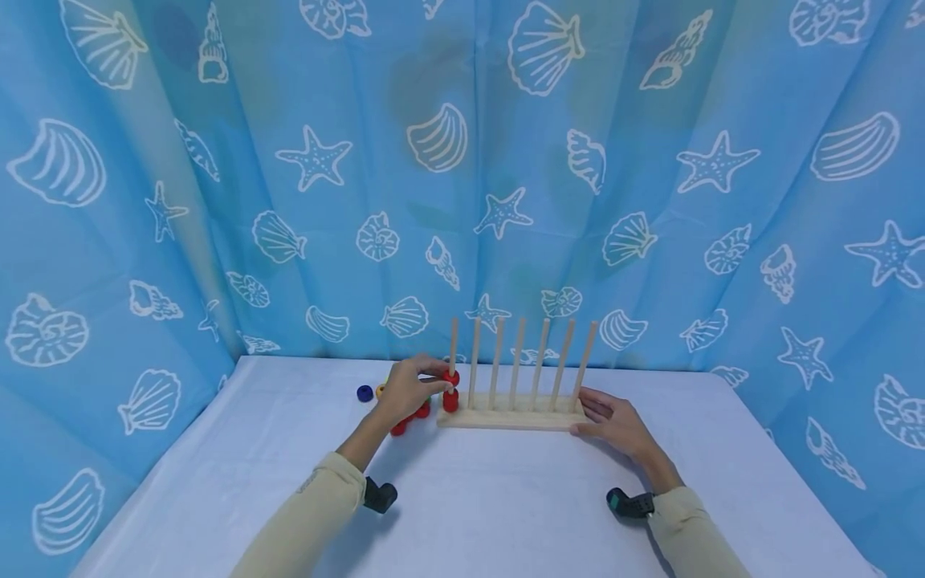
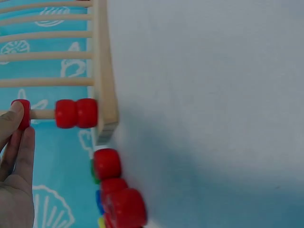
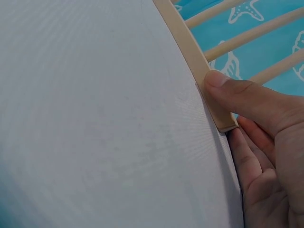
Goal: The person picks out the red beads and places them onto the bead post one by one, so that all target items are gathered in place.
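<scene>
A wooden peg stand (image 1: 509, 420) with a row of upright pegs stands on the table. My left hand (image 1: 407, 391) is at its left end, pinching a red bead (image 2: 25, 112) between thumb and fingers. That bead is threaded on the leftmost peg (image 2: 42, 114), partway up. Below it, two red beads (image 2: 76, 113) sit on the same peg, down against the base; a gap separates them from the pinched one. At the stand's right end, my right hand (image 1: 616, 423) grips the base, its thumb (image 3: 217, 79) on the front and fingers around the end.
Loose red beads (image 2: 129, 208) lie beside the stand's left end, with bits of green, blue and yellow behind them. A dark blue bead (image 1: 364, 393) lies farther left. White cloth covers the table (image 1: 506, 498); a blue shell-patterned curtain (image 1: 462, 201) hangs behind.
</scene>
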The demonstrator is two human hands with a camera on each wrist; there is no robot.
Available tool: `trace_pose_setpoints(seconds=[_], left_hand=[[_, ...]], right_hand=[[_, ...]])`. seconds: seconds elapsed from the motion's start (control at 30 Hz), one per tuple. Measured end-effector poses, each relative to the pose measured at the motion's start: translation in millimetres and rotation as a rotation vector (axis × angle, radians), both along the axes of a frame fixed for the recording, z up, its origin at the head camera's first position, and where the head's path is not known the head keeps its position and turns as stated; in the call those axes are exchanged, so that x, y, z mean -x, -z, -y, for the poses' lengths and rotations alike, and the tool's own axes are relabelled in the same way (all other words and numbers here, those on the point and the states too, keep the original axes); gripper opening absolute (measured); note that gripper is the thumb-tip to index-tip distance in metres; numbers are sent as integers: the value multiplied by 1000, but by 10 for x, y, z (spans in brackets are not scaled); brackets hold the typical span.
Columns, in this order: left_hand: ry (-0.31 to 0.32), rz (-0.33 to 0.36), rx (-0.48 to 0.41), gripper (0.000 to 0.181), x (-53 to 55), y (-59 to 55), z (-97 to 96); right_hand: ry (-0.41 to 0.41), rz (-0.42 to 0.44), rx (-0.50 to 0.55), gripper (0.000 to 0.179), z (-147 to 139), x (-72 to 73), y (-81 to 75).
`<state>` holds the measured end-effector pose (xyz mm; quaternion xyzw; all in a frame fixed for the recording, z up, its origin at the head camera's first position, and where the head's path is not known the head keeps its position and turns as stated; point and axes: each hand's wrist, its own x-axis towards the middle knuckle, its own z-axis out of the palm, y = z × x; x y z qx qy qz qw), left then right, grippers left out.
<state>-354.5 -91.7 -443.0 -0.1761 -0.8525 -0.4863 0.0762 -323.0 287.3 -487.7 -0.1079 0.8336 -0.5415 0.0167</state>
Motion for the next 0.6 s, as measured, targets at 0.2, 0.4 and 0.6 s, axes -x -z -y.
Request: trace_pose_setpoints(seconds=[0.2,0.4,0.6], left_hand=[[-31,17,28,33,-13,86,1],[-55,22,55,31,-4,138,-4],[-59,18,61,30,3,188,-6]], right_hand=[[-8,-9,-5,80,-31,61,70],[9,-9,-3,85,-127,222,292],[21,-3,-13,88,-152,267,366]])
